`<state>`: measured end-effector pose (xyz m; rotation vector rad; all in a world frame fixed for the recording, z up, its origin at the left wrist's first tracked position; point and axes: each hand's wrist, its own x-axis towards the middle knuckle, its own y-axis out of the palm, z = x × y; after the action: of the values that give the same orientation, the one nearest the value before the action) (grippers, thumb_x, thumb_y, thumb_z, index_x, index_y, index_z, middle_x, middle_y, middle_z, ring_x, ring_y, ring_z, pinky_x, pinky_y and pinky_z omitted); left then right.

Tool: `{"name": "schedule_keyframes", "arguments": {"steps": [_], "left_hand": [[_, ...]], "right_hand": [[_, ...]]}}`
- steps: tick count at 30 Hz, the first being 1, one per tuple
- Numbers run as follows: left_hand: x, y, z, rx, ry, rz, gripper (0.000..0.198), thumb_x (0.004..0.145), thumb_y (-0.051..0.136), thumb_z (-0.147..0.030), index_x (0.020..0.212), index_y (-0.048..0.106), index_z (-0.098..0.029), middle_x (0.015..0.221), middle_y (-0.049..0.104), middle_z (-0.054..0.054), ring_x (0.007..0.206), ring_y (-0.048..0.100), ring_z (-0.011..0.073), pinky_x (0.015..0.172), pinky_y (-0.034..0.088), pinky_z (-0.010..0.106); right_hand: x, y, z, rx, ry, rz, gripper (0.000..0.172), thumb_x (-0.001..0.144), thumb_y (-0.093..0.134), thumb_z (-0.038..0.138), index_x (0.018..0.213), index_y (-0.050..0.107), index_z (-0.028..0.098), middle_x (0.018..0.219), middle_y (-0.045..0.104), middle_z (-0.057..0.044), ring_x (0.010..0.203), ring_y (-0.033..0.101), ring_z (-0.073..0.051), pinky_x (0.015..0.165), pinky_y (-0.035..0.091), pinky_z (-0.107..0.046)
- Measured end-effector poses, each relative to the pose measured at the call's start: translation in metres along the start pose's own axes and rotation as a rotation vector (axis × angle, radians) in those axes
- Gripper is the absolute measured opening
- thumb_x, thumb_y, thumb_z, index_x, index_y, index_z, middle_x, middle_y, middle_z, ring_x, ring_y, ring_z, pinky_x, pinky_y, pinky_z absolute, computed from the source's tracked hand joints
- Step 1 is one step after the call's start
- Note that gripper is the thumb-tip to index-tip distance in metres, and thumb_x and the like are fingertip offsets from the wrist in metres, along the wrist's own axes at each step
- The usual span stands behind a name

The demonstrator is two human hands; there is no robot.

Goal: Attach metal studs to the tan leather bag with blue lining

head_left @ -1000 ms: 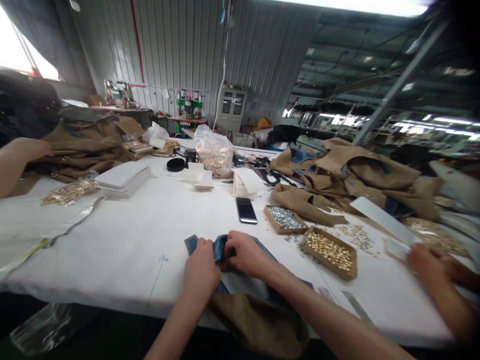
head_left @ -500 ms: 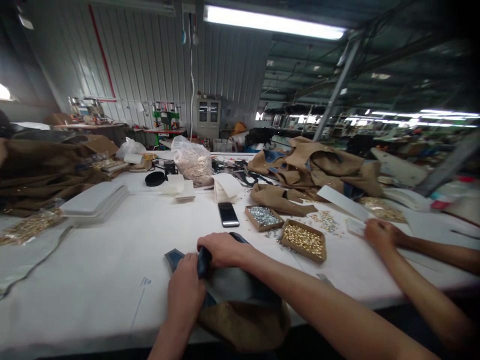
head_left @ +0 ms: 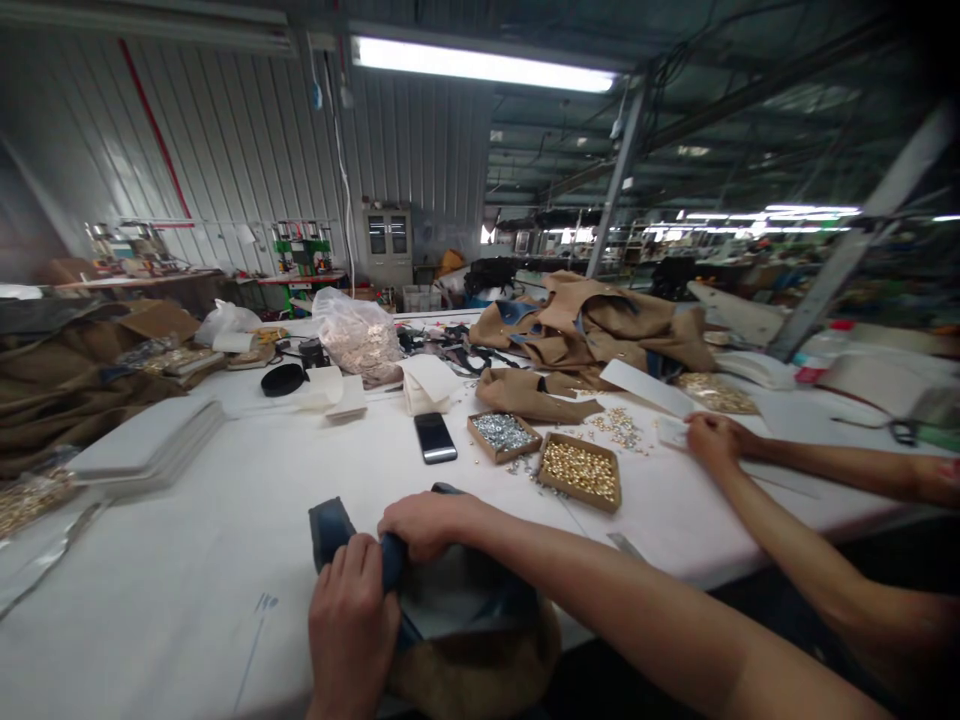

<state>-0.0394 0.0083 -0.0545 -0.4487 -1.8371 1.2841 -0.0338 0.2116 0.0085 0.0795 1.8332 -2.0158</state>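
Low in the view lies a brown, suede-like piece (head_left: 480, 665) with a dark blue inner side, bent into a loop at the table's front edge. My left hand (head_left: 354, 605) is closed around its dark blue strip, whose flat end (head_left: 330, 528) sticks up past my fingers. Right beside it my right hand (head_left: 424, 522) grips the same blue edge, knuckles up and fingers curled under. The fingertips of both hands are mostly hidden. Beyond them are a black phone (head_left: 435, 438), a small box of silver studs (head_left: 502, 433) and a box of gold studs (head_left: 580, 470).
At right, a co-worker's hands (head_left: 716, 440) hold a white sheet. Brown cut pieces (head_left: 592, 318) are heaped behind the boxes. A stack of white sheets (head_left: 146, 440) lies left, a bag of small parts (head_left: 356, 335) farther back. Loose studs (head_left: 621, 427) lie scattered.
The view has turned slightly right, so the table's things sit farther left. Both my hands keep hold of the blue strip, its free end now standing more upright. The co-worker's hands still hold the sheet.
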Motion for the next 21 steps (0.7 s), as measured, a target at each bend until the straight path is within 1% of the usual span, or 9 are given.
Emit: {"name": "schedule_keyframes", "arguments": {"steps": [3, 7, 9, 12, 14, 17, 19, 20, 21], "left_hand": [[-0.004, 0.004, 0.003, -0.005, 0.057, -0.058, 0.035, 0.086, 0.061, 0.003, 0.107, 0.068, -0.024, 0.115, 0.072, 0.009, 0.107, 0.067, 0.0318, 0.095, 0.05, 0.047], [-0.007, 0.009, 0.01, -0.088, 0.158, -0.228, 0.034, 0.086, 0.061, 0.003, 0.109, 0.065, -0.021, 0.115, 0.072, 0.01, 0.102, 0.064, 0.0319, 0.092, 0.049, 0.048], [-0.007, 0.009, 0.012, -0.134, 0.238, -0.305, 0.032, 0.091, 0.062, 0.002, 0.114, 0.065, -0.02, 0.119, 0.072, 0.01, 0.104, 0.065, 0.0319, 0.096, 0.049, 0.049], [-0.008, 0.001, 0.009, -0.191, 0.301, -0.386, 0.022, 0.103, 0.068, -0.008, 0.122, 0.067, -0.02, 0.135, 0.072, 0.012, 0.12, 0.067, 0.0336, 0.107, 0.049, 0.051], [-0.011, -0.011, 0.003, -0.247, 0.266, -0.43, 0.021, 0.109, 0.075, -0.028, 0.127, 0.068, -0.021, 0.149, 0.066, 0.015, 0.132, 0.066, 0.0374, 0.11, 0.05, 0.054], [-0.016, -0.037, -0.002, -0.382, 0.124, -0.523, 0.055, 0.108, 0.075, -0.06, 0.143, 0.065, -0.02, 0.163, 0.055, 0.022, 0.147, 0.058, 0.0464, 0.119, 0.049, 0.064], [-0.016, -0.055, 0.001, -0.447, 0.001, -0.627, 0.071, 0.106, 0.072, -0.068, 0.155, 0.059, -0.018, 0.167, 0.05, 0.025, 0.156, 0.05, 0.0509, 0.127, 0.044, 0.073], [-0.015, -0.062, 0.005, -0.504, -0.058, -0.658, 0.077, 0.106, 0.072, -0.07, 0.16, 0.056, -0.018, 0.169, 0.048, 0.025, 0.158, 0.049, 0.0513, 0.128, 0.044, 0.074], [-0.013, -0.066, 0.009, -0.585, -0.115, -0.634, 0.083, 0.105, 0.071, -0.072, 0.166, 0.051, -0.02, 0.171, 0.048, 0.024, 0.158, 0.05, 0.0504, 0.127, 0.048, 0.072]], "right_hand": [[-0.006, 0.002, 0.004, -0.015, 0.007, -0.027, 0.034, 0.089, 0.083, 0.023, 0.123, 0.079, 0.019, 0.119, 0.084, -0.012, 0.104, 0.081, -0.033, 0.066, 0.05, -0.033], [-0.016, 0.002, 0.013, -0.07, 0.041, -0.067, 0.036, 0.091, 0.083, 0.027, 0.125, 0.077, 0.017, 0.115, 0.084, -0.014, 0.1, 0.081, -0.033, 0.07, 0.053, -0.034], [-0.022, 0.003, 0.015, -0.076, 0.04, -0.091, 0.037, 0.092, 0.081, 0.027, 0.127, 0.076, 0.016, 0.115, 0.084, -0.015, 0.101, 0.081, -0.033, 0.073, 0.053, -0.034], [-0.033, 0.008, 0.013, -0.021, 0.012, -0.161, 0.038, 0.093, 0.079, 0.03, 0.129, 0.073, 0.019, 0.115, 0.084, -0.013, 0.1, 0.081, -0.033, 0.072, 0.049, -0.033], [-0.042, 0.012, 0.012, 0.014, 0.007, -0.215, 0.04, 0.093, 0.08, 0.033, 0.13, 0.071, 0.021, 0.113, 0.084, -0.011, 0.097, 0.081, -0.032, 0.069, 0.045, -0.033], [-0.064, 0.016, 0.013, 0.038, 0.002, -0.307, 0.034, 0.093, 0.078, 0.028, 0.126, 0.071, 0.024, 0.108, 0.084, -0.006, 0.097, 0.081, -0.03, 0.073, 0.043, -0.034], [-0.082, 0.016, 0.017, 0.083, -0.018, -0.399, 0.029, 0.094, 0.074, 0.02, 0.122, 0.072, 0.026, 0.11, 0.085, -0.003, 0.104, 0.081, -0.028, 0.08, 0.046, -0.034], [-0.092, 0.016, 0.019, 0.109, -0.018, -0.438, 0.027, 0.094, 0.072, 0.018, 0.12, 0.073, 0.026, 0.113, 0.085, -0.002, 0.108, 0.081, -0.027, 0.082, 0.046, -0.033], [-0.102, 0.015, 0.021, 0.127, -0.009, -0.466, 0.027, 0.094, 0.071, 0.017, 0.119, 0.073, 0.026, 0.116, 0.085, -0.001, 0.11, 0.081, -0.026, 0.083, 0.046, -0.032]]}}
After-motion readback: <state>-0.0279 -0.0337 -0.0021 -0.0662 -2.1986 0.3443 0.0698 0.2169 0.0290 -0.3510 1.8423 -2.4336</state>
